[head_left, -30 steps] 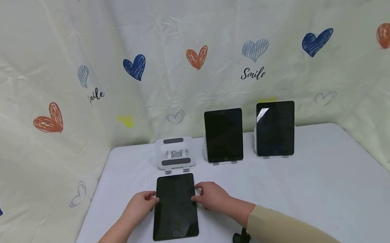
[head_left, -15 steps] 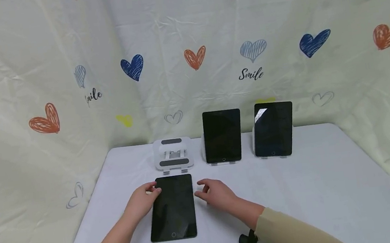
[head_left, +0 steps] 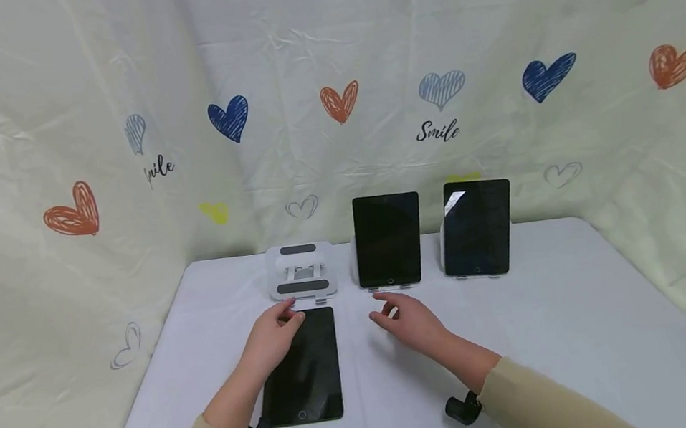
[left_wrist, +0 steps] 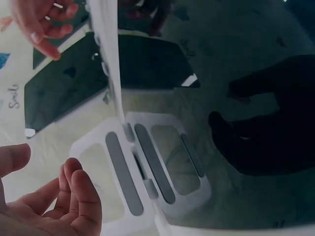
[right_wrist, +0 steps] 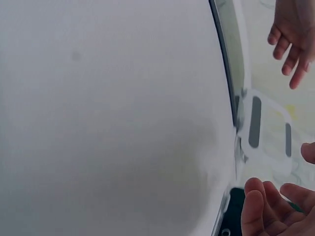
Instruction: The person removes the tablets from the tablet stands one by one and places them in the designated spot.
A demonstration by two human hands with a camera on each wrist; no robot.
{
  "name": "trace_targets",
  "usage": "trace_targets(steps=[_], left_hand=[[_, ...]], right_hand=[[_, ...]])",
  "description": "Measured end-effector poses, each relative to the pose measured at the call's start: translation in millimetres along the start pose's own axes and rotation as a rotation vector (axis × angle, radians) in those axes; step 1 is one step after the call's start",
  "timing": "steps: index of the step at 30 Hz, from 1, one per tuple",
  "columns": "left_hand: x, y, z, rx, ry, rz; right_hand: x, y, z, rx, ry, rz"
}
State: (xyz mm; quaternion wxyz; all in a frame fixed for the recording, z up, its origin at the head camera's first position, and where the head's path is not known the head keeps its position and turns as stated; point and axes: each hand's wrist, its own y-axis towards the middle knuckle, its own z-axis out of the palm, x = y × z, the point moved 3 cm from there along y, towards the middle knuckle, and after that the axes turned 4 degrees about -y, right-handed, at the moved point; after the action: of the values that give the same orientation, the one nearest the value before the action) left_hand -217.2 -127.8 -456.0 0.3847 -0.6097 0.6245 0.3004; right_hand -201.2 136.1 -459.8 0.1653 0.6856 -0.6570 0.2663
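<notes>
A black tablet [head_left: 309, 377] lies flat on the white table, its round button toward the near edge. My left hand [head_left: 271, 339] hovers over its upper left part, hiding that corner; the loosely bent fingers hold nothing. Its reflection shows in the tablet's dark screen [left_wrist: 256, 147] in the left wrist view. Just beyond the tablet is a white tablet stand [head_left: 300, 270] with grey pads and small front lips. My right hand [head_left: 412, 320] is raised above the table to the right of the tablet, fingers loosely bent, thumb and fingers apart, with nothing between them.
Two more black tablets stand propped on stands at the back: one in the middle [head_left: 388, 240] and one farther right [head_left: 477, 229]. Behind the table [head_left: 566, 329] hangs a pale curtain [head_left: 320, 43] printed with hearts. A black wrist camera [head_left: 463, 409] sits under the right sleeve.
Both hands have left the sides of the flat tablet. The left has moved forward and right toward the stand, the right forward and right. The tablet stays on the table.
</notes>
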Motion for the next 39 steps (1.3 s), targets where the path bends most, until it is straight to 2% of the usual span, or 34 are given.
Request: trace_targets(steps=[11, 19, 25, 33, 39], left_hand=[[-24.0, 11.1, 21.4, 0.009, -0.047, 0.043], [-37.6, 17.4, 33.4, 0.007, -0.059, 0.073], [-43.8, 26.2, 44.8, 0.0, -0.078, 0.068], [-51.9, 46.1, 57.0, -0.035, -0.106, 0.074], [-57.7, 57.4, 67.9, -0.024, -0.159, 0.056]], right_hand=[[-48, 1, -45, -0.141, 0.062, 0.043], [-62, -3, -71, -0.204, 0.082, 0.029], [-69, 2, -76, -0.235, 0.091, 0.038], [-76, 17, -78, -0.271, 0.127, 0.039], [-82, 27, -78, -0.286, 0.136, 0.072]])
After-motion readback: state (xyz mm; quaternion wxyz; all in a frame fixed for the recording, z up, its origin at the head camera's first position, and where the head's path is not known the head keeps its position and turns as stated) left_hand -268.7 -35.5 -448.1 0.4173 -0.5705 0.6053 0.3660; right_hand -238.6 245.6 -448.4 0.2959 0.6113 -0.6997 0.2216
